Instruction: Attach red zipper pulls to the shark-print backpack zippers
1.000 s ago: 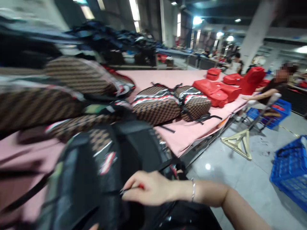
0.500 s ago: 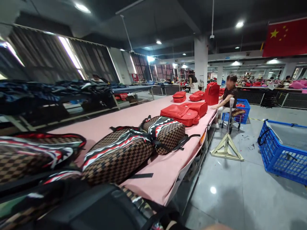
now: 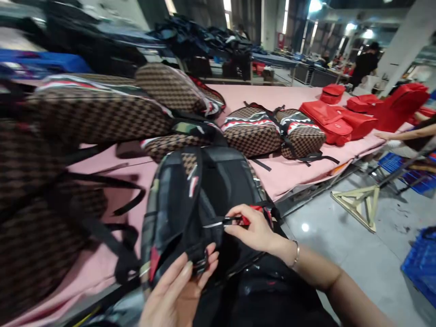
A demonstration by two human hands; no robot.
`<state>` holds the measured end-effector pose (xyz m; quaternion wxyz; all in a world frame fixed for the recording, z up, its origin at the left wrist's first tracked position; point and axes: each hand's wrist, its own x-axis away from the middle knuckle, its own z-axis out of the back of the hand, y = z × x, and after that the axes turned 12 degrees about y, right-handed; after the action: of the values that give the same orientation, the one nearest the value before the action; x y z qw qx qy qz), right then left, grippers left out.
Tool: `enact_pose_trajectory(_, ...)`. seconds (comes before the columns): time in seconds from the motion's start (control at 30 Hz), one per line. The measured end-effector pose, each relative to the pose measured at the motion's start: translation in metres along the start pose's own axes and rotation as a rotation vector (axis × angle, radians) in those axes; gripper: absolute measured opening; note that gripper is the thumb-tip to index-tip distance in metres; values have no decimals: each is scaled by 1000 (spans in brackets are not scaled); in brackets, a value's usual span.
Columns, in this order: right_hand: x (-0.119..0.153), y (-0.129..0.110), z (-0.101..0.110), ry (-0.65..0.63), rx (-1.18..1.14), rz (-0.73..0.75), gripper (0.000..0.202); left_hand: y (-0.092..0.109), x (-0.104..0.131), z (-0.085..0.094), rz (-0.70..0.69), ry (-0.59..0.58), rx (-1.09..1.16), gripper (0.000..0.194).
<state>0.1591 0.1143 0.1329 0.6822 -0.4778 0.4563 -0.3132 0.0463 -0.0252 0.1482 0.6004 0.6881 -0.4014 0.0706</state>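
A black-backed backpack (image 3: 223,177) with camouflage and checkered trim lies in front of me at the table's near edge, its straps facing up. My left hand (image 3: 185,281) curls round a black strap (image 3: 194,227) near a dark buckle at the lower middle. To its right, my right hand (image 3: 250,227), with a bracelet on the wrist, pinches a small black strap end between thumb and fingers. Something red shows just behind those fingers. Both hands are over the lower part of the backpack.
Brown checkered bags (image 3: 102,109) crowd the left and back of the pink table (image 3: 238,93). Red bags (image 3: 327,122) lie farther right, near another person's arm (image 3: 408,132). A triangular stand base (image 3: 357,204) and blue crates (image 3: 422,263) are on the floor.
The view has swung left and down. Both my hands now show on the backpack's straps; before, only a blurred bit of skin showed at the bottom edge.
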Motion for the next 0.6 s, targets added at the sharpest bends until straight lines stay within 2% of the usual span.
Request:
enact_pose_trajectory(0.13, 8, 8, 9, 49, -37, 291, 18, 10, 9, -13, 62, 50, 113, 64)
enact_pose_trajectory(0.27, 13, 11, 10, 41, 41, 521, 15, 7, 9, -13, 52, 59, 140, 61)
enact_pose_trajectory(0.37, 12, 10, 11, 20, 103, 572, 16, 2, 8, -13, 57, 52, 147, 58)
enact_pose_trajectory(0.6, 11, 7, 14, -29, 217, 567, 19, -8, 5, -12, 16, -1, 119, 56)
